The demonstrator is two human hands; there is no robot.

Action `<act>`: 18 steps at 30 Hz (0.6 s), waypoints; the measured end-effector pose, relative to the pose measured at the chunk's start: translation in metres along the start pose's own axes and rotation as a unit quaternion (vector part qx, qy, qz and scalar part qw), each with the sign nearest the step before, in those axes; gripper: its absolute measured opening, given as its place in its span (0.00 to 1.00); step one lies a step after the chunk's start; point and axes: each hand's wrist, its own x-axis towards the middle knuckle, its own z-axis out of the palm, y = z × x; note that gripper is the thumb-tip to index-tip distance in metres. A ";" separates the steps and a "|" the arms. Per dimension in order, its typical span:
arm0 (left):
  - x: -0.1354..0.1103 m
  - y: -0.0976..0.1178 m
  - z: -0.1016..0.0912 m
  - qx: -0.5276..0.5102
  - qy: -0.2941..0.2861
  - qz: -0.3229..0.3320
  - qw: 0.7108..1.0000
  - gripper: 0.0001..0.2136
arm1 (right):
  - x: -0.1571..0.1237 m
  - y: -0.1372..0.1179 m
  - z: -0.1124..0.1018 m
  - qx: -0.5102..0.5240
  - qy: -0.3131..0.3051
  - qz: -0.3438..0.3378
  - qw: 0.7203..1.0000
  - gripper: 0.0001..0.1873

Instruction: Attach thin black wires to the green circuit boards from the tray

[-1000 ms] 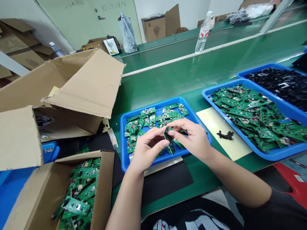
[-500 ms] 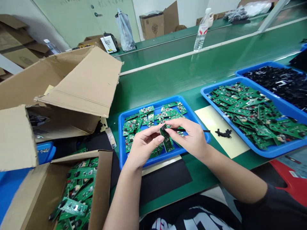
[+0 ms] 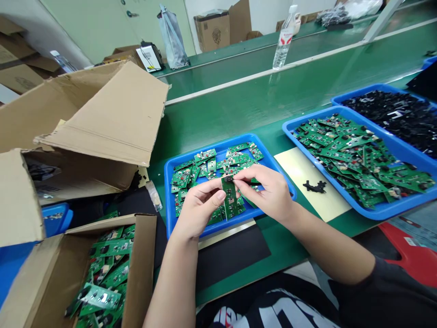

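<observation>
My left hand is closed on a green circuit board, its thumb on one long edge and its fingers behind. The board is tilted upright, with a small black part at its top end. My right hand pinches at that top corner, thumb and forefinger closed on a thin black strip, mostly hidden by the hand. Both hands are over a blue tray of loose circuit boards.
At right stand a blue tray heaped with boards and another holding black pieces. Between trays, a black scrap lies on yellowish paper. A board-filled carton and a larger open carton stand left. A water bottle stands behind.
The board has turned so that its face shows more. The black strip that stuck out to the right past my right hand is now mostly out of sight. The view has shifted slightly.
</observation>
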 end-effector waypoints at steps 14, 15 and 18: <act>0.000 0.003 0.002 -0.063 0.037 -0.108 0.991 0.21 | -0.001 0.010 -0.003 -0.098 -0.004 -0.069 0.993 0.06; 0.000 0.003 0.002 -0.078 0.031 -0.116 0.990 0.21 | -0.001 0.011 -0.003 -0.097 -0.003 -0.069 0.993 0.06; 0.000 0.004 0.003 -0.110 0.014 -0.132 0.985 0.20 | -0.001 0.012 -0.002 -0.087 0.001 -0.070 0.994 0.06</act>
